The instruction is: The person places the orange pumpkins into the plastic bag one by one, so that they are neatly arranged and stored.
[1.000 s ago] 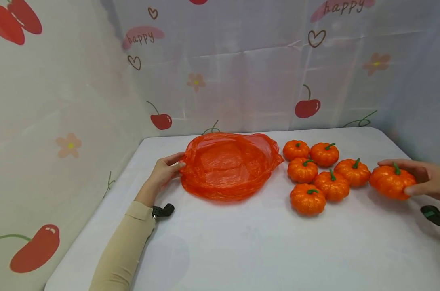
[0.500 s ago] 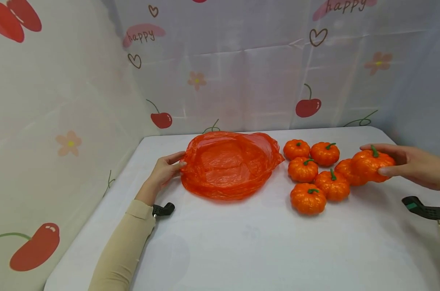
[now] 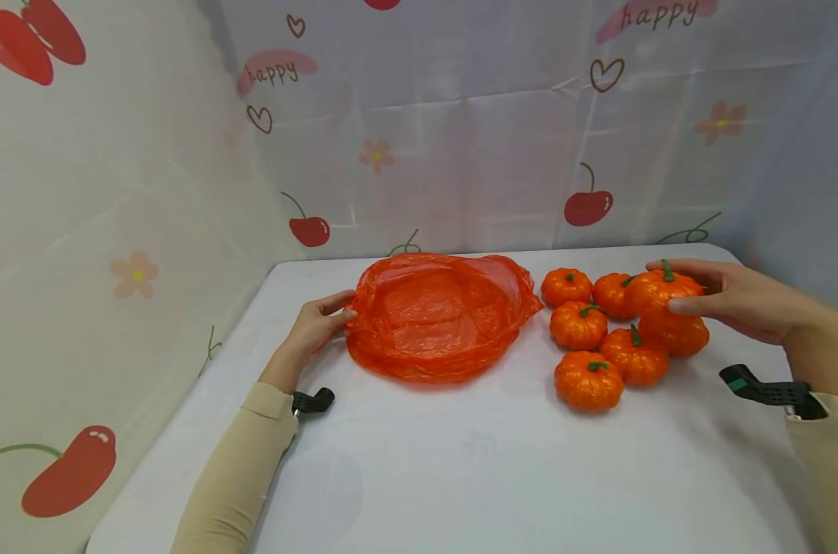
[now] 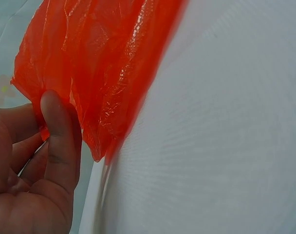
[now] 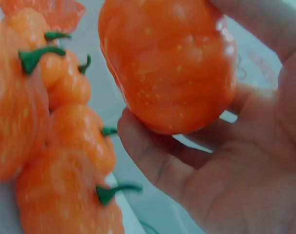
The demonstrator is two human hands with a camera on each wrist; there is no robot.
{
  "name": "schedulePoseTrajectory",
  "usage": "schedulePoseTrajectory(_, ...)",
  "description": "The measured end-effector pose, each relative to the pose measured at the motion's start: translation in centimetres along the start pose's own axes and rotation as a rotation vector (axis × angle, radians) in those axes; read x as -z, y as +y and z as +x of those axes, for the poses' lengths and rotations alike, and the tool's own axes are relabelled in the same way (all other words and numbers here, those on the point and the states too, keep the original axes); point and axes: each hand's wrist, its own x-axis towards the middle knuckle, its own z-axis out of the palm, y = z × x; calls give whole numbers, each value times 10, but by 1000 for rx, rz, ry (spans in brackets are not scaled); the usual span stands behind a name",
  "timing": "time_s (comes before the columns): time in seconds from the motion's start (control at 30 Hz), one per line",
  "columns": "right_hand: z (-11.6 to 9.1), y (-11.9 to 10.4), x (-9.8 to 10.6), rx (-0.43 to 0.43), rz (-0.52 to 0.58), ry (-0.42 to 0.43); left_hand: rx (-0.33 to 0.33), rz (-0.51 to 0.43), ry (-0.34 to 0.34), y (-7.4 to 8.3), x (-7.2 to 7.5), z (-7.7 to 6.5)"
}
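Note:
My left hand [image 3: 315, 331] pinches the left edge of a thin red plastic bag [image 3: 432, 319], which lies spread on the table with its mouth facing me. In the left wrist view the thumb and fingers [image 4: 60, 141] grip a fold of the bag [image 4: 99, 63]. My right hand [image 3: 744, 300] holds a small orange pumpkin [image 3: 657, 291] with a green stem, thumb in front and fingers behind. That pumpkin [image 5: 170, 63] is raised above the others and overlaps another pumpkin [image 3: 676, 335] in the head view.
Several more orange pumpkins stand grouped right of the bag, the front one [image 3: 589, 382] nearest me and another [image 3: 565, 286] close to the bag's right tip. A white cloth covers the table [image 3: 460, 469]. Printed curtains [image 3: 460, 154] rise behind and at the left.
My right hand has carried its pumpkin leftward and up from the right side of the table, over the grouped pumpkins. The left hand and the bag have stayed in place.

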Motion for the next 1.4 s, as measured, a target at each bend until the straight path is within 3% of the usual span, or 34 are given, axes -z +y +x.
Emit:
schedulePoseTrajectory(0.33, 20, -36, -18, -121, -49, 18, 6, 6, 9, 3, 0, -3)
schedulePoseTrajectory(0.6, 40, -56, -38, -184, 18, 12, 1, -4, 9, 2, 0, -4)
schedulePoseTrajectory(0.83, 57, -75, -54, -193, 70, 23, 7, -1, 10, 2, -1, -3)
schedulePoseTrajectory(1.17, 82, -97, -73, -152, 28, 60, 7, -9, 16, 2, 1, -2)
schedulePoseTrajectory(1.4, 97, -112, -89, -167, 92, 59, 8, -17, 22, 1, 0, -2)
